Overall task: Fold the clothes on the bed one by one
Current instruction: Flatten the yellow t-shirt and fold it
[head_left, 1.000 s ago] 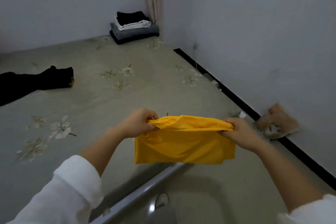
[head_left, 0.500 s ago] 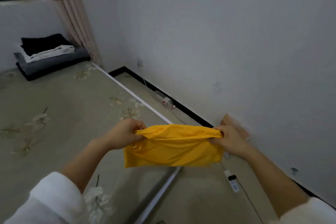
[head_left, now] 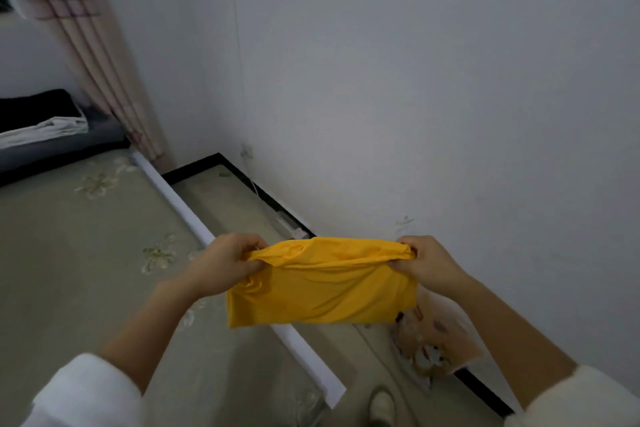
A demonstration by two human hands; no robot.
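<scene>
A folded yellow garment [head_left: 322,291] hangs in the air in front of me, stretched flat between both hands. My left hand [head_left: 225,262] grips its upper left corner and my right hand [head_left: 427,262] grips its upper right corner. The garment hangs over the bed's right edge [head_left: 242,274] and the floor gap beside the wall. The bed [head_left: 76,246] has a pale floral cover and lies to the left. A stack of folded clothes [head_left: 45,128], black, white and grey, sits at the bed's far end.
A white wall fills the right side, with a black skirting [head_left: 270,204] along the floor. A curtain [head_left: 86,55] hangs at the far corner. An orange printed bag [head_left: 433,343] leans on the wall below the garment. A shoe [head_left: 381,406] shows at the bottom.
My view has swung right, from the bed toward the wall. The black garment on the bed has left the view. Both hands keep the same grip on the yellow garment.
</scene>
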